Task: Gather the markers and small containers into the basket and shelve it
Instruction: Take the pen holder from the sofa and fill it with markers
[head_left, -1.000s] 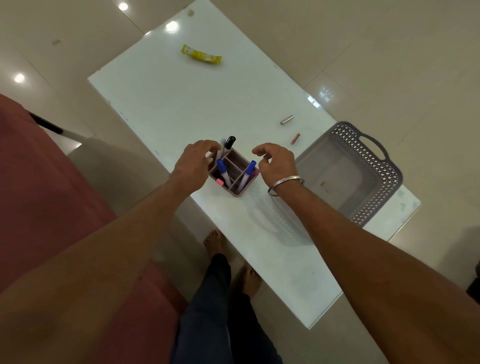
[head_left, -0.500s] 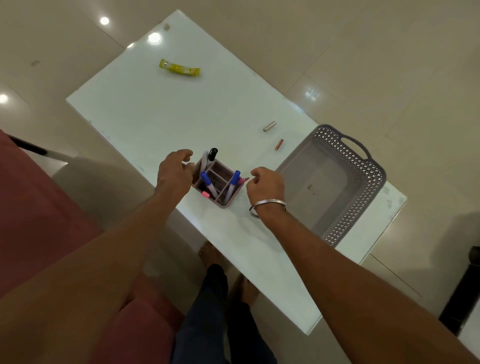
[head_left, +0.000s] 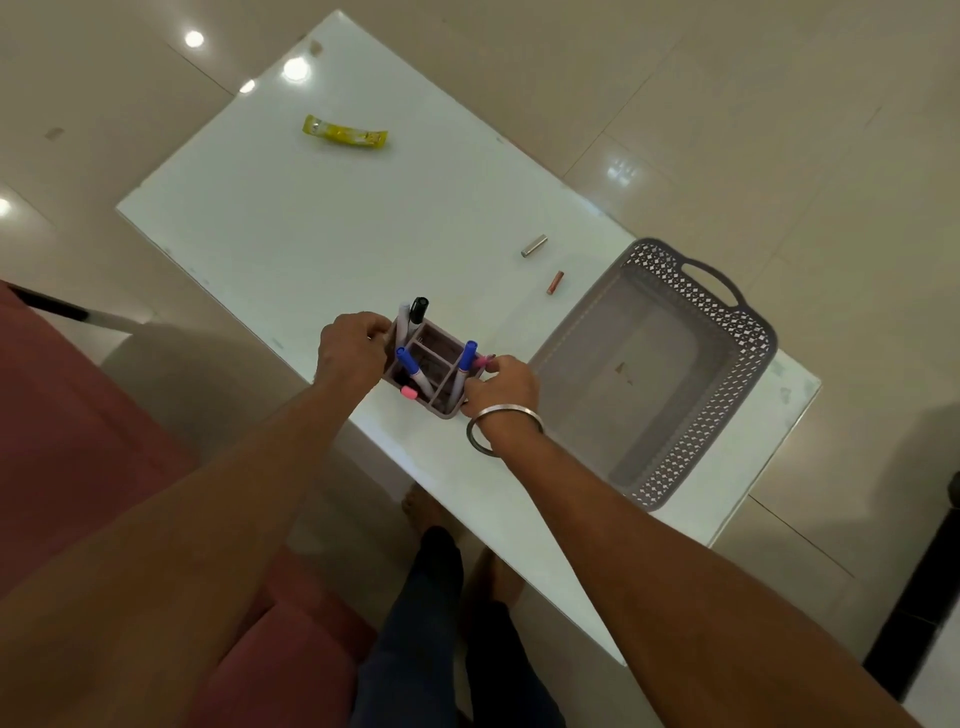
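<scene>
Head view: left hand (head_left: 350, 345) and right hand (head_left: 501, 382) curl round opposite sides of the marker holder (head_left: 436, 400), standing on the table (head_left: 311, 234) near the basket (head_left: 727, 332). Tilting it in the lift could spill its markers (head_left: 413, 370) (they stand loose).

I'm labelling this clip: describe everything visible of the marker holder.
The marker holder is a small mauve box, plastic-looking, divided into compartments, upright on the white table left of the grey basket. Blue-, black- and pink-capped markers stand in it. The left hand grips its left side, the right hand its right.
</scene>
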